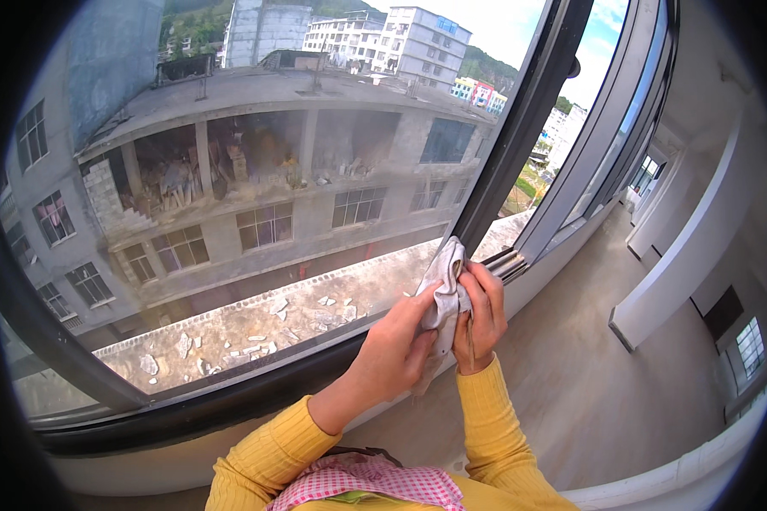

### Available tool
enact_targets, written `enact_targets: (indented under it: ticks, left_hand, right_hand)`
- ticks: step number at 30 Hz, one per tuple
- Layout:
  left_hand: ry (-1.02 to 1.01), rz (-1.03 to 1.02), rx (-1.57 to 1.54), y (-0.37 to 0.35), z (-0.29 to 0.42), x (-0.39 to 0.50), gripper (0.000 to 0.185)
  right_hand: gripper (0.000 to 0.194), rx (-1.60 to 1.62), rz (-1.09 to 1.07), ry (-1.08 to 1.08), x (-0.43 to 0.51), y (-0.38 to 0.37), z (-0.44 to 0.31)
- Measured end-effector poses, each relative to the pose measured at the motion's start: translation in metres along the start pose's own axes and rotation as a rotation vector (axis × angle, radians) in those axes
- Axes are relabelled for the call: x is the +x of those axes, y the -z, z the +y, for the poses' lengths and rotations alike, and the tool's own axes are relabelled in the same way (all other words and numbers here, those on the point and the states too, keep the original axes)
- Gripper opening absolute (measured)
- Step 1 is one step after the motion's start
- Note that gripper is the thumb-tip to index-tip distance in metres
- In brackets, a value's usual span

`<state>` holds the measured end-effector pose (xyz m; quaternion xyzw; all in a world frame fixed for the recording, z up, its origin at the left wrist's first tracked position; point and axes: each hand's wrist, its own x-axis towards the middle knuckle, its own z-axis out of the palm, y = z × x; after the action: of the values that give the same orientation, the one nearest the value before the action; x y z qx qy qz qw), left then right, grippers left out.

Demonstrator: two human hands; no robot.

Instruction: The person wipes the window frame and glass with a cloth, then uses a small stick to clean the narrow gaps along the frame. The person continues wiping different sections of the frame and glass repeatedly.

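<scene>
A crumpled whitish cloth (446,290) is bunched between my two hands, at the lower corner of a dark-framed sliding window. My left hand (396,342) grips it from the left, thumb and fingers pressed into the folds. On the other side, my right hand (486,313) has its fingers curled around the cloth's right edge. The cloth's top overlaps the foot of the dark upright window stile (505,121), and its loose end hangs below my left hand. Just right of my fingers, the open window track (508,263) shows. Whether the cloth touches the glass is hidden.
The window pane (358,255) fills the left, above a dark bottom rail (230,399). Outside, broken fragments (281,313) lie on a concrete ledge (383,281), with a grey building (319,153) beyond. Indoors, a bare floor (575,358) and a partition wall (677,255) lie right.
</scene>
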<state>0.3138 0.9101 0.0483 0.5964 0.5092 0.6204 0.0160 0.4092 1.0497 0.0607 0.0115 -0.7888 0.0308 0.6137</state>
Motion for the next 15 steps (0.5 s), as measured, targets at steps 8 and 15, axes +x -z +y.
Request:
enact_targets:
  ticks: [8,15]
  left_hand:
    - [0.302,-0.215,0.113,-0.004,-0.024,-0.076,0.058]
    - [-0.027,-0.090,-0.125,0.022,0.053,0.013,0.074]
  right_hand:
    - [0.031,0.079,-0.158,-0.331,-0.101,-0.001,-0.029]
    - [0.027,-0.005,0.055,-0.031,0.041,0.032,-0.029]
